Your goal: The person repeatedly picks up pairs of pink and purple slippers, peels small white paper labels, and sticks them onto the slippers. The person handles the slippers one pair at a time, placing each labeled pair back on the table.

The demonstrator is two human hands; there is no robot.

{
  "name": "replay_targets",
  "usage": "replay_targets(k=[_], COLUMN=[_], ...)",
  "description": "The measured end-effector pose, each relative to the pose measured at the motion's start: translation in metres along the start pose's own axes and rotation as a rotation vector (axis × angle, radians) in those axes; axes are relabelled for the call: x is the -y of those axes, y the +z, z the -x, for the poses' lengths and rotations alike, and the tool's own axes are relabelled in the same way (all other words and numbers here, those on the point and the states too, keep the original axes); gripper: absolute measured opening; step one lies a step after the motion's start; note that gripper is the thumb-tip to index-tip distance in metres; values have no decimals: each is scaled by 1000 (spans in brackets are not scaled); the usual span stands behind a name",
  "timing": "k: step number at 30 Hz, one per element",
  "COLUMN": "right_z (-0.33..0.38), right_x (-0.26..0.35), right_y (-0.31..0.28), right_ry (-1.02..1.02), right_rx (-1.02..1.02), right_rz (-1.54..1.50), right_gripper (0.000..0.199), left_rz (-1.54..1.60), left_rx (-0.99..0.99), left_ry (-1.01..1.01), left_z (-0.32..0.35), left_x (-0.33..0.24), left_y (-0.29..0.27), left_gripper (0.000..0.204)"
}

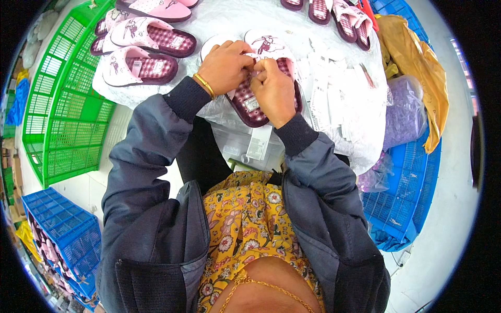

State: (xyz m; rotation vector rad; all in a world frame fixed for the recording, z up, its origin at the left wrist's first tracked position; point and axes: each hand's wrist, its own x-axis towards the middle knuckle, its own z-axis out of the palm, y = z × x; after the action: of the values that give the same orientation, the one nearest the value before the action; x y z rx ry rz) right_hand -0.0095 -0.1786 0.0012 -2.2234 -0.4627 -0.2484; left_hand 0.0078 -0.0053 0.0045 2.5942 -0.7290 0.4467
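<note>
Right hand (275,93) had its fingers pinched together, around what I couldn't tell from my feed, meeting the curled left hand (225,65), grip hidden, over the slippers (269,47) lying beneath both, toes toward eleven o'clock, heels toward five.

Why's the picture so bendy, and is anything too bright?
In the head view, the fisheye lens bends the green basket near the black rim; also in the head view, the white papers look nearly washed out, but the middle slippers look fairly sharp.
</note>
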Motion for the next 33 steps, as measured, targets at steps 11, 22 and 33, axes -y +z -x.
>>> replay_targets(k=[11, 22, 33], right_z=[60, 143, 121], right_x=[16, -58, -25], right_y=[-55, -24, -43], right_ry=[42, 433, 574], right_rx=[-11, 257, 371], right_rz=[-183, -347, -461], right_gripper=[16, 51, 31], left_rz=[-90, -89, 68], left_rx=[-16, -122, -189], left_ry=[23, 57, -49], left_z=[-9, -6, -4], left_x=[5, 13, -1], left_y=[1, 12, 6], left_gripper=[21, 12, 12])
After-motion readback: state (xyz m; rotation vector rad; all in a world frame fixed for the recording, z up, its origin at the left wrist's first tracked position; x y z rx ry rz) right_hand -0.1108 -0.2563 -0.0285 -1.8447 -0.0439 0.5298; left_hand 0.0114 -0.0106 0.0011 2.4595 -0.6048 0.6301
